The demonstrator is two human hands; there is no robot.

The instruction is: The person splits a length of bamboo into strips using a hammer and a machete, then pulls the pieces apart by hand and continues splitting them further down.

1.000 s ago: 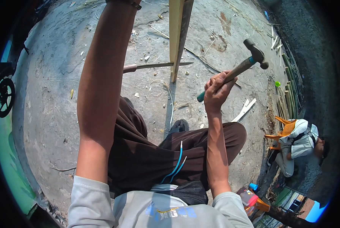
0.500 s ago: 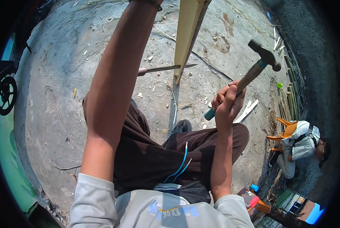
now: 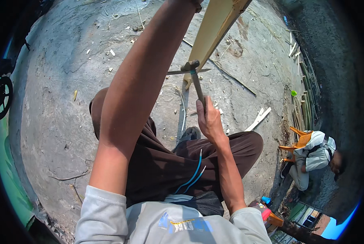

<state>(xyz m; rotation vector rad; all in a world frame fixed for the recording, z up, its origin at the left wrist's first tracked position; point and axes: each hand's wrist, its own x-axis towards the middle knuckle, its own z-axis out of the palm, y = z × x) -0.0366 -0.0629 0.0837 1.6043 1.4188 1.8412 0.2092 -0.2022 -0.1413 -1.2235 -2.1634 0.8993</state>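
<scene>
From my distant place I see the right hand (image 3: 210,121) wrapped around the handle of a hammer (image 3: 198,87); its head appears over the blade of a knife (image 3: 175,72), but whether they touch I cannot tell; the blade crosses a pale wooden piece (image 3: 210,32) near its lower end, ahead of one foot (image 3: 191,133); the left hand is beyond the upper edge, so its grip I cannot tell.

Right hand (image 3: 210,121) grips 1 hammer (image 3: 197,84); beyond the grip, hammer head (image 3: 191,66) overlaps 1 blade (image 3: 175,72) crossing 1 pale pole (image 3: 211,30). Contact unclear.
</scene>
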